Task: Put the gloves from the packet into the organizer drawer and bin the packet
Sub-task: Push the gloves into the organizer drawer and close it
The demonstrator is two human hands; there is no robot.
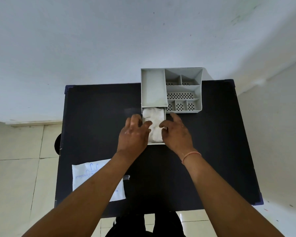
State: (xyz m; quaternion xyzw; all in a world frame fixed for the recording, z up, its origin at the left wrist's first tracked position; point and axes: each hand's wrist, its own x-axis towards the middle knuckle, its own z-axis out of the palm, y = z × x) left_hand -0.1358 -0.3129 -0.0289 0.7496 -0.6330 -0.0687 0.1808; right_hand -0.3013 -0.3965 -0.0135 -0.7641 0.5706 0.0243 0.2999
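Gloves (pixel 155 123) fill the open drawer (pixel 156 143) between both hands.

Two bare forearms enter from the lower edge of the head view, uncovered from the frame edge to the wrists, with no sleeve showing on either. The left hand (pixel 133 135) carries no ring, watch or band that can be made out, while the right hand (pixel 176 132) is set off at the wrist by a thin pinkish-orange thread bracelet (pixel 191 155) that wraps once around the arm. Below the table edge, between the forearms, black clothing (pixel 149 224) covers the person's lower body, its cut too dark to make out.
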